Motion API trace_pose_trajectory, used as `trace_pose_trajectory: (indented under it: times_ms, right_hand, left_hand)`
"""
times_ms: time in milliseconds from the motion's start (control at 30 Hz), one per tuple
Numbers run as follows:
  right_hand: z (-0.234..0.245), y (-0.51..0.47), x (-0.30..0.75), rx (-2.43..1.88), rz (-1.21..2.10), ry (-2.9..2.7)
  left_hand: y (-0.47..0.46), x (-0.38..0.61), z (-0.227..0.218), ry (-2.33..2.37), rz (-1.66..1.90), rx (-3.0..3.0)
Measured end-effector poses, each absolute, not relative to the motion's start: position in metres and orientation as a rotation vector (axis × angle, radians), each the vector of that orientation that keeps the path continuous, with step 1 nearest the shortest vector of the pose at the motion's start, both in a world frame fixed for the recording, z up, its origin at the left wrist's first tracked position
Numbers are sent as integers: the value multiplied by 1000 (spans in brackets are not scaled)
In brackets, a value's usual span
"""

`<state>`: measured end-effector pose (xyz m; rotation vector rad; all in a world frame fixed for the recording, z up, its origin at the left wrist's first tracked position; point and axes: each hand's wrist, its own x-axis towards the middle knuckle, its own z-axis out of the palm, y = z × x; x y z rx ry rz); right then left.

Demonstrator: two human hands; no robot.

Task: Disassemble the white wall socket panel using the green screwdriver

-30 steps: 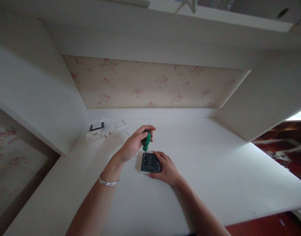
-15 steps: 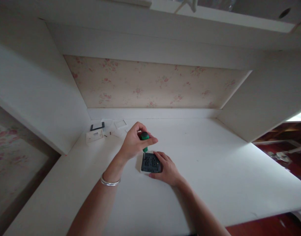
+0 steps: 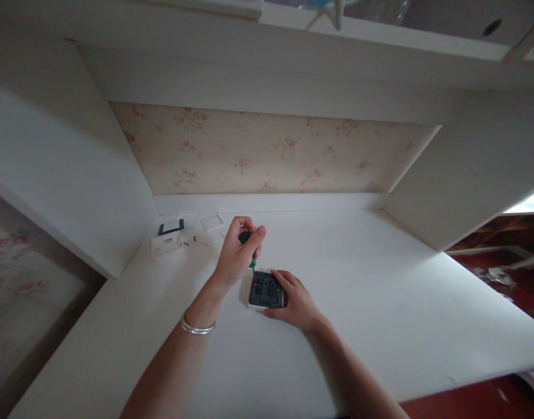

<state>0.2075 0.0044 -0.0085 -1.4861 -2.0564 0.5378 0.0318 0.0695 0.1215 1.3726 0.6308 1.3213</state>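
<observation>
A dark square switch module [image 3: 266, 290] lies back side up on the white desk [image 3: 380, 302]. My left hand [image 3: 237, 254] is closed round the green handle of a small screwdriver [image 3: 248, 244], which stands upright with its tip at the module's far left corner. My right hand [image 3: 296, 299] rests on the desk against the module's right edge, fingers curled along it and holding it still. A silver bangle [image 3: 197, 327] sits on my left wrist.
At the back left of the desk lie a white cover plate [image 3: 166, 244], a black frame [image 3: 171, 226], a white square frame [image 3: 213, 222] and a few tiny screws [image 3: 189, 240]. Floral wallpaper [image 3: 267, 151] backs the alcove; white side panels flank it.
My left hand has turned on the screwdriver handle, fingers re-gripping it from the top. The right hand and the module have stayed in place.
</observation>
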Motion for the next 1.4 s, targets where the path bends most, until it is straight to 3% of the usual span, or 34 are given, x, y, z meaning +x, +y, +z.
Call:
trace_pose_trajectory:
  times_ms: [467,733,867,1067,1267,1400]
  right_hand:
    - [-8,5,215,-1393,739,-1992]
    - [34,-25,201,-1385,608,-1648]
    - [60,-50,180,-1229,941,-1595]
    - [69,-65,185,-1160,720,-1600]
    - [39,-46,208,-1153,894,-1395]
    - [20,-24,216,-1169,775,-1346]
  left_hand:
    - [56,20,141,505,1476,1336]
    - [31,27,144,451,1399,1614]
    - [6,44,140,378,1232,2027]
    - [-26,65,131,244,917,2337]
    - [-5,27,91,673,757,2250]
    - [27,-15,50,1054,736,2160]
